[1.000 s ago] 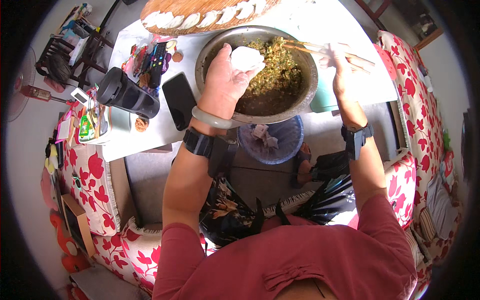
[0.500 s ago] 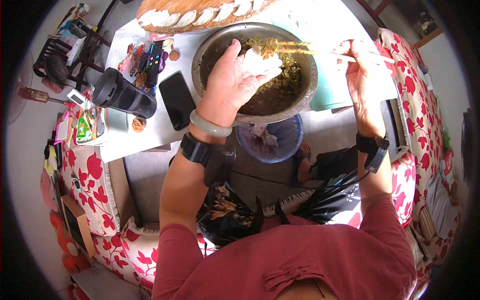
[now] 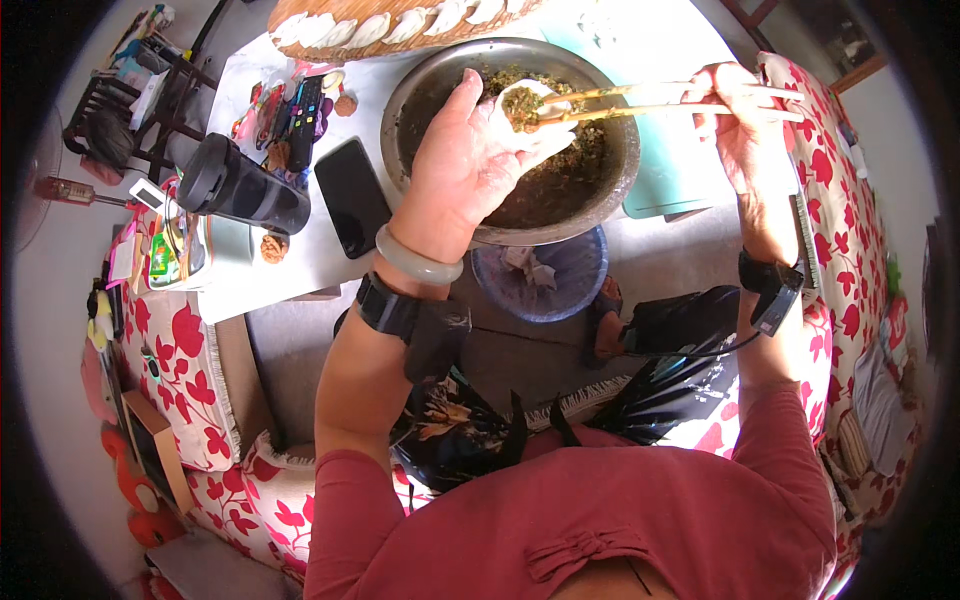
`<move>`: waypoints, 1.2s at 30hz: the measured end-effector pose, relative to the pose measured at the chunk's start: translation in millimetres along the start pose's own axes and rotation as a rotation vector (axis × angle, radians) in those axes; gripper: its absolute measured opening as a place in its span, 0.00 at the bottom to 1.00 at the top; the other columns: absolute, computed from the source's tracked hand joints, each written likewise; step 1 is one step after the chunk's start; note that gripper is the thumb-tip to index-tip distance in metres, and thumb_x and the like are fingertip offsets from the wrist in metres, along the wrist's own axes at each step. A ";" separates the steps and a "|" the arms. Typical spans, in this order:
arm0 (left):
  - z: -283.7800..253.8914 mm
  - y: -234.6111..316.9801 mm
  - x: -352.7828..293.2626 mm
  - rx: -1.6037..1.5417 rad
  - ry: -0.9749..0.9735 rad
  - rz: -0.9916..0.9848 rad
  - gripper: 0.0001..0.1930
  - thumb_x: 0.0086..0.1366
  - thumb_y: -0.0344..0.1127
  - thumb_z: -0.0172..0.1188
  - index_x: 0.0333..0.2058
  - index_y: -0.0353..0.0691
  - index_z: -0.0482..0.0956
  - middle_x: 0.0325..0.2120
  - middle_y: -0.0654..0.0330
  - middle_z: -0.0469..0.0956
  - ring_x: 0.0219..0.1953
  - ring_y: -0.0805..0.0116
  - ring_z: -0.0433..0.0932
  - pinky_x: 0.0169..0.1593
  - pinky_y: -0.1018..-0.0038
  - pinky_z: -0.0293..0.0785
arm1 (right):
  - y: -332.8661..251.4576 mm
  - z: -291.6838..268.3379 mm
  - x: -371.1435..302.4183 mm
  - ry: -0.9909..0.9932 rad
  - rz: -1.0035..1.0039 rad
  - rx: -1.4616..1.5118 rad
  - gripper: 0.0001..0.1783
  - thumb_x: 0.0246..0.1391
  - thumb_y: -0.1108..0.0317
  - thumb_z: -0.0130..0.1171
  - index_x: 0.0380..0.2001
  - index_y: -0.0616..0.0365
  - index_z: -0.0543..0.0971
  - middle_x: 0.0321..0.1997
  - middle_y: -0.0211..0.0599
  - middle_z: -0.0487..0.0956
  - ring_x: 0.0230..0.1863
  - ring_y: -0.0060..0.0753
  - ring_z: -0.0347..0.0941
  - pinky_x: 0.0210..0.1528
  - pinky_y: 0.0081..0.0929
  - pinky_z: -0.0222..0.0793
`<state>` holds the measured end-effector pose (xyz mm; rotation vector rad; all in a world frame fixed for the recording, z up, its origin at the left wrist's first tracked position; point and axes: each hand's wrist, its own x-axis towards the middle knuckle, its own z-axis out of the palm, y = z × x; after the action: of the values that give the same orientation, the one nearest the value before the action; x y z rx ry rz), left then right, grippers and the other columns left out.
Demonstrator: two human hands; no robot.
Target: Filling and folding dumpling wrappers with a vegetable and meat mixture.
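Observation:
My left hand (image 3: pixel 465 165), palm up over the metal bowl (image 3: pixel 626 175), cradles a round white dumpling wrapper (image 3: pixel 541 88). A lump of chopped green filling (image 3: pixel 522 108) lies on the wrapper. In my right hand (image 3: pixel 735 110) is a pair of chopsticks (image 3: pixel 635 92), whose tips touch the edge of that lump. More green filling (image 3: pixel 588 150) covers part of the bowl's inside. Beyond the bowl, a wooden board (image 3: pixel 400 48) carries a row of folded dumplings (image 3: pixel 410 24).
A black phone (image 3: pixel 352 198), a dark tumbler (image 3: pixel 245 185) and a remote control (image 3: pixel 304 112) lie left of the bowl on the white table (image 3: pixel 240 275). A turquoise mat (image 3: pixel 665 170) is at its right. Below the table edge stands a blue basin (image 3: pixel 540 300) with scraps inside.
The chopsticks have come down from above the wrapper and lie flatter, and the filling now rests on the wrapper. My right hand has shifted slightly right.

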<state>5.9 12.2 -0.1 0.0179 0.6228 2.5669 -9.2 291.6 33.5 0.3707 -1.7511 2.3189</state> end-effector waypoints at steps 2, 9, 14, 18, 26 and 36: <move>0.3 0.9 -1.2 0.086 0.056 0.061 0.31 0.72 0.53 0.37 0.57 0.28 0.60 0.56 0.45 0.66 0.60 0.47 0.65 0.64 0.51 0.59 | 3.3 -2.8 1.5 0.031 0.005 0.038 0.10 0.60 0.68 0.54 0.37 0.66 0.76 0.32 0.43 0.80 0.24 0.28 0.75 0.25 0.19 0.72; -5.3 0.4 2.8 -0.030 -0.105 -0.046 0.31 0.72 0.52 0.36 0.56 0.26 0.60 0.56 0.44 0.65 0.59 0.47 0.65 0.64 0.52 0.60 | 11.7 3.8 -16.7 -0.086 -0.167 -0.392 0.10 0.56 0.73 0.58 0.39 0.68 0.77 0.36 0.39 0.80 0.27 0.24 0.76 0.28 0.17 0.72; -7.3 -1.1 4.3 -0.002 -0.086 0.044 0.30 0.73 0.51 0.36 0.56 0.24 0.58 0.55 0.41 0.64 0.58 0.45 0.65 0.64 0.50 0.60 | 12.0 15.1 -15.3 -0.044 0.028 0.071 0.09 0.58 0.70 0.58 0.37 0.66 0.78 0.29 0.42 0.81 0.23 0.28 0.77 0.24 0.17 0.72; -1.6 -0.1 0.8 -0.024 -0.096 -0.008 0.32 0.72 0.52 0.36 0.57 0.23 0.57 0.57 0.40 0.62 0.61 0.45 0.62 0.66 0.53 0.56 | 8.6 14.8 -5.3 -0.043 0.098 0.013 0.12 0.61 0.66 0.54 0.34 0.66 0.77 0.30 0.42 0.80 0.21 0.24 0.74 0.23 0.17 0.70; -4.4 -1.7 -0.2 0.018 -0.052 -0.033 0.33 0.72 0.52 0.37 0.59 0.24 0.55 0.60 0.40 0.60 0.63 0.47 0.59 0.69 0.56 0.50 | 6.0 23.0 -6.8 -0.051 0.065 0.020 0.12 0.62 0.65 0.54 0.34 0.66 0.77 0.28 0.41 0.79 0.20 0.22 0.72 0.24 0.16 0.70; -15.4 11.8 -1.2 0.057 -0.007 0.084 0.28 0.74 0.50 0.33 0.55 0.26 0.61 0.54 0.44 0.66 0.56 0.49 0.68 0.63 0.51 0.64 | 10.3 -5.8 13.1 -0.069 0.005 0.013 0.11 0.61 0.67 0.53 0.39 0.65 0.77 0.31 0.39 0.81 0.24 0.24 0.74 0.29 0.16 0.71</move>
<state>-0.5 -4.1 -8.6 0.0735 0.7068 2.6277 -25.3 294.5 26.9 0.4544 -1.7703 2.3486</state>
